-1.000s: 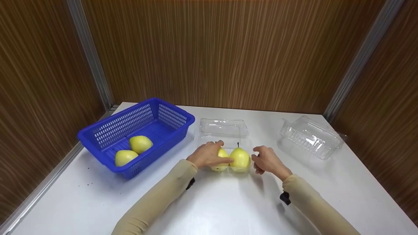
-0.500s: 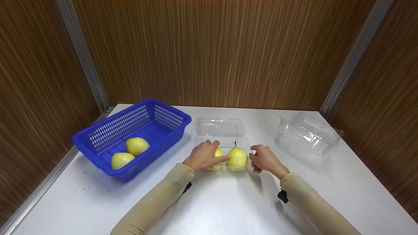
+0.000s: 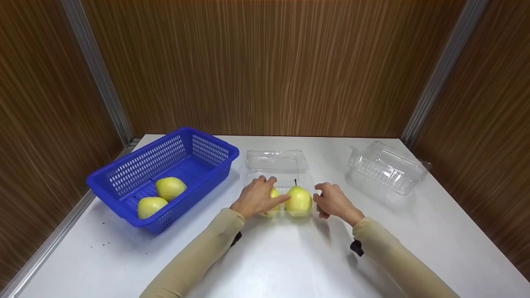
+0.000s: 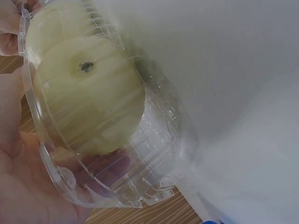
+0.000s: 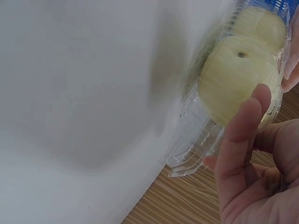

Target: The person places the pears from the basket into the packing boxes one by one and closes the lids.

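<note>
Two yellow-green pears sit side by side in the base of a clear plastic clamshell box (image 3: 276, 161), whose lid lies folded back behind. My left hand (image 3: 256, 199) reaches over the left pear (image 4: 93, 98), fingers round its far side, thumb stretched across to the right pear (image 3: 299, 203). Seen from the left wrist, one finger shows through the plastic behind the fruit. Beside the right end of the box, my right hand (image 3: 334, 203) has its fingers loosely bent. The right wrist view places those fingers (image 5: 240, 135) close against the plastic rim; whether they touch cannot be told.
A blue perforated basket (image 3: 203, 188) stands at the left with two more pears (image 3: 170, 188) inside. Other clear plastic boxes (image 3: 389, 167) lie at the back right of the white table (image 3: 281, 265). Wood-grain panels (image 3: 265, 70) close off the back and sides.
The head view has shifted, so everything sits slightly further left in it. Both hands keep almost the same place at the box and the pears.
</note>
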